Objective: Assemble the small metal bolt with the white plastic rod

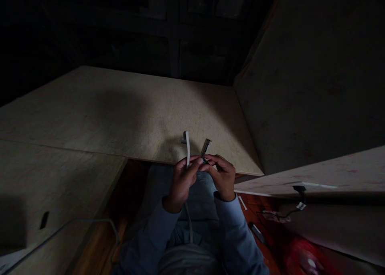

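Holding a white cable (188, 146) at the table edge (156, 160).

Worn in dim light: a long-sleeved top in muted grey-blue. The left sleeve (147, 237), toward seven o'clock, and the right sleeve (240, 235), toward five, are loose and softly creased, plain on the parts that show. Each ends in a smooth, paler cuff at the wrist; the left hand (183, 183) and right hand (224, 178) are bare. At six o'clock, the rumpled shirt front (188, 259) looks greyer. Above it, dusky blue-grey trousers (161, 187) cover the legs, their details lost in shadow.
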The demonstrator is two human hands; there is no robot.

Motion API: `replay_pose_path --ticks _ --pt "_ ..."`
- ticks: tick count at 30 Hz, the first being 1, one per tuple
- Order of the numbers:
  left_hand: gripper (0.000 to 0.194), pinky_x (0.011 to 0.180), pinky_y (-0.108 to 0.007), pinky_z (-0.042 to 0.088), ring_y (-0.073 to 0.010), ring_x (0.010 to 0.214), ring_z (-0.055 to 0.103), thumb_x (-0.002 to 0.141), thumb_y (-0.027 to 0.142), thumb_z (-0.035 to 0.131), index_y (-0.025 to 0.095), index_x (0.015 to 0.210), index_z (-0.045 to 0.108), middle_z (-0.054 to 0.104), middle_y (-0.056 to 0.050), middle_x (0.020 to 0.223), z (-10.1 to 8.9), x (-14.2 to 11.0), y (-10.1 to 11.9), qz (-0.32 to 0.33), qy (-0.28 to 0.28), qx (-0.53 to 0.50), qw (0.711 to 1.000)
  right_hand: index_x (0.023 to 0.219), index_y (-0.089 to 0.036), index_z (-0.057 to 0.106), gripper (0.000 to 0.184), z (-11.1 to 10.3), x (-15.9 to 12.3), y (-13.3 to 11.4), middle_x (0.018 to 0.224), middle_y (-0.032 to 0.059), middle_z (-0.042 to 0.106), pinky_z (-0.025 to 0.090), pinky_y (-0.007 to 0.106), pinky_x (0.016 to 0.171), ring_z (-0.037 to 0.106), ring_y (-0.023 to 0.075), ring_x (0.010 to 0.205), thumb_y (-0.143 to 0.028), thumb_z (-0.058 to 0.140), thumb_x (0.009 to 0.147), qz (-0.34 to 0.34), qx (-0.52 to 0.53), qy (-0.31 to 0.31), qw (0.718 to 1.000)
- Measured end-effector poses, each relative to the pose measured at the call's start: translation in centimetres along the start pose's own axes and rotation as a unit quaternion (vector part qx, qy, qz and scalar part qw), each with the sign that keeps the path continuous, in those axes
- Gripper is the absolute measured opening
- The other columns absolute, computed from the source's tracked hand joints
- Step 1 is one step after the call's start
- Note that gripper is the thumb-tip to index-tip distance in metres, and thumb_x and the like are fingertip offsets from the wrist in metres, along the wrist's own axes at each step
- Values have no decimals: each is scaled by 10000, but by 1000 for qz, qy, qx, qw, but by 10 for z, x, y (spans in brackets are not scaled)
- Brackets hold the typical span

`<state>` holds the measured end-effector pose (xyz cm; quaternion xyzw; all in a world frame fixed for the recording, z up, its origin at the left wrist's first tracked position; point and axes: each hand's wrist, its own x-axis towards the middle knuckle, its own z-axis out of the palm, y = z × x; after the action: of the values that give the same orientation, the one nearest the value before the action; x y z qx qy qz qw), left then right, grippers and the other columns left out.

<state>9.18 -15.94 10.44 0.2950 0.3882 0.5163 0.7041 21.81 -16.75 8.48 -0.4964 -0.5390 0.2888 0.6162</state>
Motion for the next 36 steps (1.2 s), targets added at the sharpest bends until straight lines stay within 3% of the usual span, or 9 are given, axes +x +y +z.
replay_pose_path --ticks 6,11,15,22,25,29,32,36 --pt "433 358 -166 149 2 372 259 660 465 851 127 844 654 462 88 504 3 -1 3 -13 7 -22 1000 1065 -277 776 337 -2 -2 -2 740 -10 659 495 297 709 582 151 693 -316 844 737 3 25 -56 998" --pt "339 334 -149 148 8 324 199 707 388 823 153 726 579 349 127 445 -7 2 8 -113 -85 -58 988 1240 -274 703 549 -13 0 -4 693 -41 536 460 258 630 509 123 649 -403 847 726 35 105 -131 985" --pt "315 331 -140 156 19 331 203 716 373 814 144 736 598 422 104 505 -13 2 5 -162 -126 -79 975 1190 -265 735 512 -20 0 -1 702 -35 536 474 278 672 540 132 681 -413 854 715 62 132 -177 973" --pt "353 333 -150 148 28 345 206 683 398 842 139 769 617 501 80 595 -9 -1 1 -173 -135 -86 972 1105 -299 773 491 -18 1 6 718 -28 548 477 292 680 567 149 704 -388 905 640 55 170 -165 970" --pt "377 344 -163 160 13 354 238 721 468 797 144 834 642 509 71 612 -6 -2 1 -123 -109 -28 986 1071 -285 780 464 -17 1 11 750 -18 559 471 290 674 543 147 703 -408 898 640 65 170 -114 977" --pt "466 377 -187 209 -35 420 341 800 595 674 153 947 697 582 15 697 -8 -5 -1 -2 -40 98 994 1116 -270 753 456 -19 -1 20 824 -3 586 459 288 661 526 137 689 -404 849 691 85 187 -32 978" --pt "419 477 -205 345 -96 537 458 878 565 602 172 948 730 601 -15 701 -13 -8 -4 70 -28 202 977 1125 -267 741 435 -19 -1 22 829 0 614 464 294 672 529 139 687 -379 813 712 91 180 11 979" --pt "251 721 -278 468 -190 778 607 935 385 575 206 964 748 676 -63 807 -14 -12 -9 182 -30 334 924 1056 -262 756 418 -17 0 18 808 6 661 473 296 661 532 141 664 -382 832 662 97 194 52 975"
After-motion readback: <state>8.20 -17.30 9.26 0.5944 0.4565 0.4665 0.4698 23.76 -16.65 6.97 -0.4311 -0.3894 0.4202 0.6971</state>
